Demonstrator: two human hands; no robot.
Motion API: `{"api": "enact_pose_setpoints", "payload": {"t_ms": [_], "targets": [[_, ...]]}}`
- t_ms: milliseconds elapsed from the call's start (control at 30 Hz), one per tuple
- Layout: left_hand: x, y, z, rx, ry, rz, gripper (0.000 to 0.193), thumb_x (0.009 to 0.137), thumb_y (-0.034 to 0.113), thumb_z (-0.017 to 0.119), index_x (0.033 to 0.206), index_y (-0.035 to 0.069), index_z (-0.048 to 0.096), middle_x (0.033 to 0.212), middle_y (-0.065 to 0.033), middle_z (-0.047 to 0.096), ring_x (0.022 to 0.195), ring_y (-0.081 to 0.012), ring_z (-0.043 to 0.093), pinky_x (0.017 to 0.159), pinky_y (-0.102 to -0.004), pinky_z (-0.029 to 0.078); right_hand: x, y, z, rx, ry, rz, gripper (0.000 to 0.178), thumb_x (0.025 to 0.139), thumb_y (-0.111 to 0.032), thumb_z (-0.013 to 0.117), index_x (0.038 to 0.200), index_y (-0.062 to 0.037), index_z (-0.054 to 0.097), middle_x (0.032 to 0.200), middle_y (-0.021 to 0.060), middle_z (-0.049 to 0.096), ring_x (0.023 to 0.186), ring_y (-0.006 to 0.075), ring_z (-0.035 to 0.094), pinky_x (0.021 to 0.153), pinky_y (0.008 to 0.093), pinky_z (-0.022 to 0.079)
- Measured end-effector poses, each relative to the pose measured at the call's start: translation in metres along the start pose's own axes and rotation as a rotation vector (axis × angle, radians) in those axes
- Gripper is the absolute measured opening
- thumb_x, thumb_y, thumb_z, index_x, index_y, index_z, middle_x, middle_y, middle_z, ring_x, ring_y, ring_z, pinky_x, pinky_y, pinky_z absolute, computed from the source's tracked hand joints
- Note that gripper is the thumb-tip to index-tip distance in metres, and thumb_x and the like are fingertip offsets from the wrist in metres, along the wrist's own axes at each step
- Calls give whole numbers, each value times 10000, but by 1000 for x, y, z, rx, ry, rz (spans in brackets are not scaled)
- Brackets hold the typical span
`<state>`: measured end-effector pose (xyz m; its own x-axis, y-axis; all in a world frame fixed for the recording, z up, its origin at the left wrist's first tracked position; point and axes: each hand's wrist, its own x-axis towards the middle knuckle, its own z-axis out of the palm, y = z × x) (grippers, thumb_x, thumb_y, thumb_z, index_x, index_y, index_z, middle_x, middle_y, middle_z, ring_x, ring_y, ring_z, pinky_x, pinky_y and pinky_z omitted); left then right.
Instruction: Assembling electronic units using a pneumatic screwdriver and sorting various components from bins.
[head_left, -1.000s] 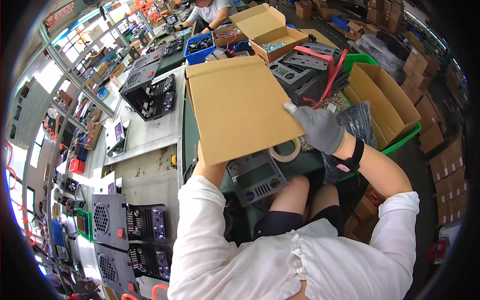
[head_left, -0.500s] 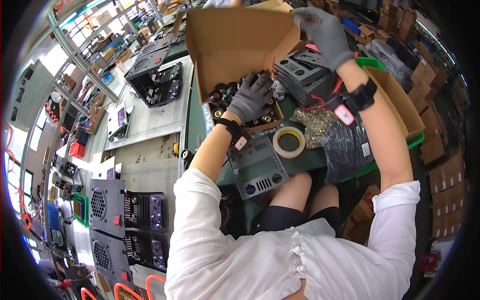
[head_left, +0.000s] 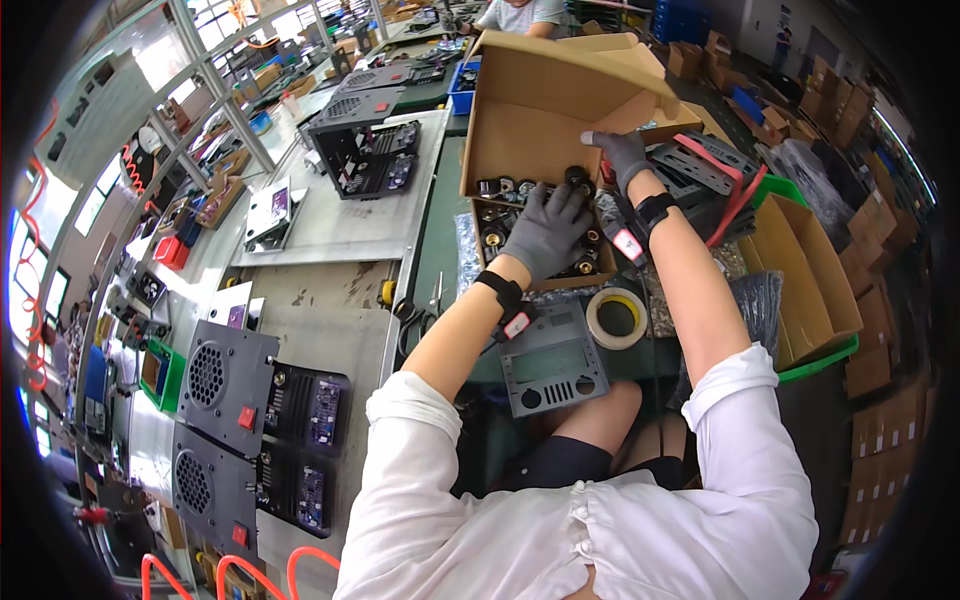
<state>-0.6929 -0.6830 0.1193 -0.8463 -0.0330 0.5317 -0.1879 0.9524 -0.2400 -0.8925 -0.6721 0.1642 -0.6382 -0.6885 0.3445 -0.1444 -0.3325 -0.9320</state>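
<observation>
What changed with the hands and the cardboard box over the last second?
The left hand went from under the cardboard box into it, onto the round black parts. The right hand moved from the flap's lower edge to the box's right side. Tape roll and grey panel stayed put.

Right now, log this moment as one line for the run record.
left hand: flat on round black parts in cardboard box | right hand: inside box, fingers curled at parts | tape roll, grey panel: beside box

brown carton (head_left: 545,110): open, centre, flaps up | tan carton (head_left: 800,265): open, right, in green tray (head_left: 820,360) | blue bin (head_left: 462,88): behind
</observation>
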Motion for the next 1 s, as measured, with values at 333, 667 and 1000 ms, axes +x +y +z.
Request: {"api": "enact_pose_setpoints", "payload": {"t_ms": [333, 667, 1000], "targets": [[-8, 5, -14, -49, -6, -88, 600, 772, 444, 617, 1274, 136, 501, 1335, -135, 439, 1267, -332, 369, 1091, -509, 224, 22, 36, -16, -197, 40, 92, 172, 668, -172, 684, 700, -40, 579, 649, 33, 548, 573, 159, 483, 551, 316, 388], [-48, -26, -69, -95, -142, -205, 572, 772, 453, 619, 1247, 143, 538, 1338, -149, 459, 1285, -319, 375, 1072, -448, 269, 13, 29, 24, 11, 360, -65, 182, 763, -178, 600, 833, -15, 557, 728, 34, 549, 694, 151, 522, 659, 330, 442], [-140, -89, -100, -185, -999, -1058, 427, 830, 385, 588, 1036, 16, 652, 1060, -179, 665, 1002, -307, 642, 854, -408, 499, -44, -21, 46, 139, 168, -618, 216, 897, -186, 601, 1030, -24, 546, 870, -3, 554, 769, 105, 535, 694, 249, 480]]}}
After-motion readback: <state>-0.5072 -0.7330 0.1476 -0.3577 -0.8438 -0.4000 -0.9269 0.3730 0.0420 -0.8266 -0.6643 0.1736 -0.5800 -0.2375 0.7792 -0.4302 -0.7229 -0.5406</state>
